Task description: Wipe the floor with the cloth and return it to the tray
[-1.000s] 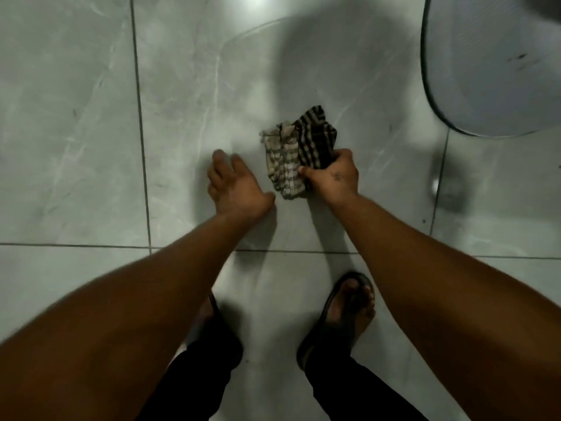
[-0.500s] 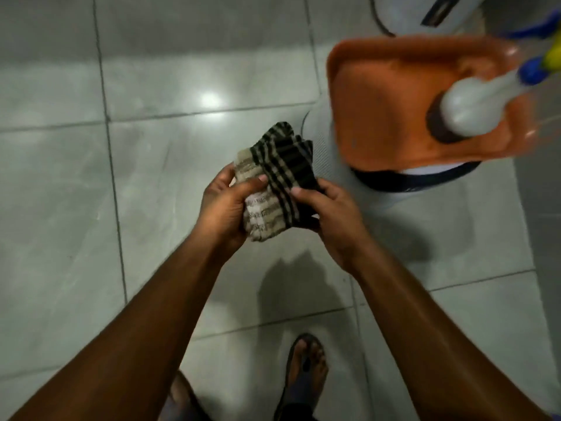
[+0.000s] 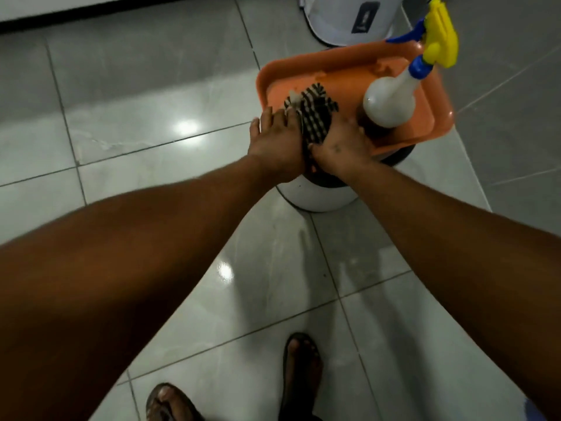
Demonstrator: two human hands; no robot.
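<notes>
The black-and-cream checked cloth [image 3: 312,115] is bunched up and lies over the near left part of the orange tray [image 3: 340,71]. My left hand [image 3: 276,144] presses against the cloth's left side with fingers stretched onto the tray rim. My right hand [image 3: 340,150] grips the cloth's near right end. The cloth's lower part is hidden between my hands. The grey tiled floor [image 3: 151,132] spreads all around, with shiny patches.
A white spray bottle [image 3: 391,101] with a yellow and blue trigger stands on the tray's right side. The tray rests on a white round stool [image 3: 318,199]. Another white round object [image 3: 349,19] stands behind. My sandalled feet [image 3: 300,369] are at the bottom.
I have stood up from the floor, lifted the cloth with both hands, and carried it forward onto the orange tray.
</notes>
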